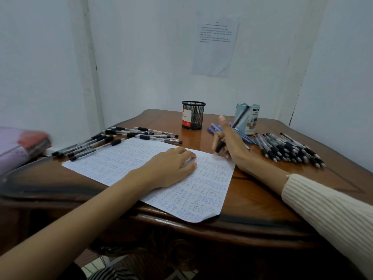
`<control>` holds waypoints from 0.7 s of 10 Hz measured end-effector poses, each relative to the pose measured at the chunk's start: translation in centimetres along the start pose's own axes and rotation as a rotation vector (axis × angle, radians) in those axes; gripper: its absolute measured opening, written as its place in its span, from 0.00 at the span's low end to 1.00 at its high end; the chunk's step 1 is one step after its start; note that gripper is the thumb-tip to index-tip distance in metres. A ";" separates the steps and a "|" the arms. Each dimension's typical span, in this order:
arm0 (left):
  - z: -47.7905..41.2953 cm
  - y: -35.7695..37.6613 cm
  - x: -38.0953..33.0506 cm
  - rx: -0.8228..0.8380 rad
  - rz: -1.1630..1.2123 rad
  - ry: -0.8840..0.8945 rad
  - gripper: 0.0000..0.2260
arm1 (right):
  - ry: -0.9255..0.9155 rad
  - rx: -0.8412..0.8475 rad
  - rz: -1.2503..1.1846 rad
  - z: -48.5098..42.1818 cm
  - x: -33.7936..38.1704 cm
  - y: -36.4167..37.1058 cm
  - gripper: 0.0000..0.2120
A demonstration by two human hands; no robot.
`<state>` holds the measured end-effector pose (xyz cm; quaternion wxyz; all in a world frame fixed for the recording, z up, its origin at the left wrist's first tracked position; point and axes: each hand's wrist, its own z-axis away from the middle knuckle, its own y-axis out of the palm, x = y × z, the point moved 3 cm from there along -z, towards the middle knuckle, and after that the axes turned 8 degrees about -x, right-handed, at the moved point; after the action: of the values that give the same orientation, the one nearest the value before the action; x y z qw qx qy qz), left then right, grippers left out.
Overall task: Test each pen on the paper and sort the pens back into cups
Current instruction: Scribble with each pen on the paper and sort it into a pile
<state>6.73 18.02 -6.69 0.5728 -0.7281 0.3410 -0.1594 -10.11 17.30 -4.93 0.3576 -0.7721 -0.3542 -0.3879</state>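
The handwriting that fills the paper [121, 156] in rows of blue and dark marks is too small to be read, and its middle is covered by the left hand [171, 166]. The tip of the held pen [235, 124] is blurred, so it cannot be told whether the paper is touched by it. Beyond the paper's far right corner, a few blue pens [214, 128] are partly hidden behind the right hand [232, 142]. What is inside the black mesh cup [193, 115] and the pale blue cup [251, 122], both beyond the paper's far edge, cannot be made out. Well left of the paper, a red and purple object [24, 144] is blurred and cut off by the frame.

The held pen is dark and slim with a black grip, and is tilted with its tip down just over the paper's far right corner. Black-gripped pens [90, 145] are spread at the paper's left edge, more pens [153, 135] are laid along its far edge, and a dense pile [288, 150] is heaped to its right on the surface [262, 190]. The paper's near corner is hung over the surface's edge.

The left hand is laid palm down on the paper, its fingers straight and held close together. The pen is pinched low on its grip by the curled fingers of the right hand, while one digit is raised straight. The right forearm is covered by a ribbed cream sleeve [323, 209].
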 end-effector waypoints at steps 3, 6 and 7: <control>0.0 -0.1 -0.1 0.004 0.004 0.002 0.20 | -0.014 -0.031 0.017 -0.7 -0.1 -1.0 0.22; 0.0 0.0 0.0 0.007 -0.001 -0.005 0.20 | -0.111 0.050 0.146 -0.5 -0.4 -0.1 0.20; 0.0 0.0 0.0 0.011 -0.004 -0.003 0.20 | -0.128 0.081 0.210 -0.2 -0.3 0.1 0.21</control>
<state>6.75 18.03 -6.72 0.5769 -0.7261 0.3376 -0.1612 -10.20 16.97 -5.13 0.4039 -0.8130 -0.3088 -0.2837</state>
